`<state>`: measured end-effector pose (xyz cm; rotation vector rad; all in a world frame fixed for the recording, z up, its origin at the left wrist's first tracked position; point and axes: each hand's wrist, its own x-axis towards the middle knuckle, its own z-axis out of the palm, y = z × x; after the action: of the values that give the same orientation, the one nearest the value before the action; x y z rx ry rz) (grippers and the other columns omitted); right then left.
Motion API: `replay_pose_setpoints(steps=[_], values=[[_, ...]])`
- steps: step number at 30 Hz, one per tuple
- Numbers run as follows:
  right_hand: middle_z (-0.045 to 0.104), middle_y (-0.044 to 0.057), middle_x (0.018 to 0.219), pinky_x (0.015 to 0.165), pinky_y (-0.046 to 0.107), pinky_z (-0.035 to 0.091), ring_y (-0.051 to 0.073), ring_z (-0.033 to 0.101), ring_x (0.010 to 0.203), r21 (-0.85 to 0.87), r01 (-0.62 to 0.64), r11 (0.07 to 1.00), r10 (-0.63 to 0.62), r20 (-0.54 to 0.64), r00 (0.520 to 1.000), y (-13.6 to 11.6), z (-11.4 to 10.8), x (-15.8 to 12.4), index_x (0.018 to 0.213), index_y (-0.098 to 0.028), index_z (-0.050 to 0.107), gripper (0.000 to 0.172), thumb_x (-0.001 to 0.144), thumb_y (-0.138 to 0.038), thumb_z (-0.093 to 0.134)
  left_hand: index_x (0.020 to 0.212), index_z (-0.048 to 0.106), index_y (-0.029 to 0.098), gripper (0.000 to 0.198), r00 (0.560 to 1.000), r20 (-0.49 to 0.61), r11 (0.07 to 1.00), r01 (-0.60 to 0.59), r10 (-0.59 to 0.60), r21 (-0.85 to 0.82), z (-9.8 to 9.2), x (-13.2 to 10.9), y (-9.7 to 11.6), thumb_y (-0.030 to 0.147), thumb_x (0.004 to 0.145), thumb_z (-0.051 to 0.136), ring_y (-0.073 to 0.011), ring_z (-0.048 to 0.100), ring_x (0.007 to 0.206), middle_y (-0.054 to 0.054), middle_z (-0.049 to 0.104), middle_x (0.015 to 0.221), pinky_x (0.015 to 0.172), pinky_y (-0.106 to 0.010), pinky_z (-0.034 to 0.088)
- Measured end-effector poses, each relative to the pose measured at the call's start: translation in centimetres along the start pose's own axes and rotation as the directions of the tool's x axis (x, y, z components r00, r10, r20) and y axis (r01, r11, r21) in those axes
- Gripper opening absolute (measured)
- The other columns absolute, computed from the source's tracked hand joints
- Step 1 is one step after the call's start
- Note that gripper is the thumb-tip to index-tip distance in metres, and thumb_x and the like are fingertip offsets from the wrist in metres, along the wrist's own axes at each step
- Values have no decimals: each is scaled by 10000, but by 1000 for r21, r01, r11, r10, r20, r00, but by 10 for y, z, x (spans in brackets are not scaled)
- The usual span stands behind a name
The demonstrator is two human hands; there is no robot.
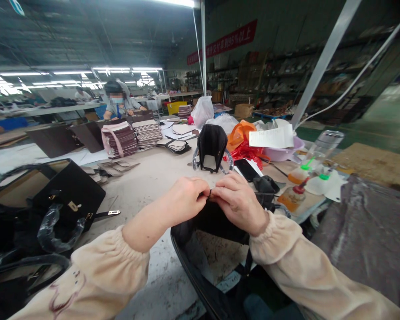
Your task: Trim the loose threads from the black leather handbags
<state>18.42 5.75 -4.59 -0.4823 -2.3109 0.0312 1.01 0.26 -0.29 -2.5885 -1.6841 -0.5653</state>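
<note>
My left hand [186, 198] and my right hand [235, 202] meet at the top edge of a black handbag [191, 262], which lies open toward me at the table's near edge. Both hands are closed in a pinch on a small dark piece at that edge; its kind is hidden by my fingers. Just beyond my hands a smaller black bag [210, 146] stands upright, its handles wrapped in clear plastic. To the left sits another black handbag [75, 191] with gold-coloured fittings and a plastic-wrapped handle.
Stacks of dark panels [122, 140] stand farther back on the table [136, 186]. At right are a phone [246, 170], bottles of orange liquid [290, 198], a lilac basin [283, 153] and plastic bags [242, 135]. A co-worker [120, 104] sits across the table.
</note>
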Motion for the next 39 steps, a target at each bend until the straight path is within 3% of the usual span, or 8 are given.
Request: replay_pose_setpoints(steps=[5,10,19,25,28,31,39], values=[[593,53,845,769,334,419,187,478,836,17,-28,999,28,-20,999,-4,0,-1,807,-188,614,168,879,-158,465,953,619,177,222,996,-15,994,91,-92,-58,1,-2,-1,147,756,519,-142,624,722,-7,691,827,669,-237,451],[574,65,857,740,329,432,196,487,843,-14,-107,994,107,2,994,-8,1,-2,827,-185,598,141,878,-172,467,851,701,202,224,993,34,991,112,-110,-75,1,-2,1,145,788,493,-128,631,705,2,715,815,688,-229,453],[572,68,861,728,309,452,195,527,846,-67,-194,979,194,-3,981,-11,3,0,826,-185,590,103,866,-199,496,825,718,196,240,988,26,985,156,-155,-72,-1,-1,4,144,794,486,-130,623,667,-7,717,776,634,-223,444],[575,33,817,694,289,446,171,548,792,-1,-260,966,260,-7,966,-12,-1,3,846,-192,574,24,826,-203,568,815,715,186,222,974,33,968,227,-225,-105,0,0,5,147,771,501,-137,625,686,-8,713,769,639,-228,448],[582,21,829,684,286,458,158,566,763,95,-289,953,291,-11,957,-8,-6,4,980,-187,541,218,781,-208,628,795,709,179,186,956,41,943,293,-291,-154,0,1,6,181,762,526,-140,624,674,-6,710,743,611,-229,446],[608,42,901,705,294,481,165,592,804,152,-249,957,248,29,968,-3,-10,4,1006,-189,551,257,767,-218,642,799,708,183,171,942,55,915,335,-332,-222,0,1,4,216,763,544,-142,627,673,2,710,740,620,-236,457],[689,59,887,758,309,484,189,629,836,39,-258,965,253,90,963,-1,-12,3,970,-188,670,178,836,-258,576,968,704,211,240,959,128,883,283,-253,-375,4,1,-8,248,774,566,-169,640,854,-5,714,950,778,-262,487]])
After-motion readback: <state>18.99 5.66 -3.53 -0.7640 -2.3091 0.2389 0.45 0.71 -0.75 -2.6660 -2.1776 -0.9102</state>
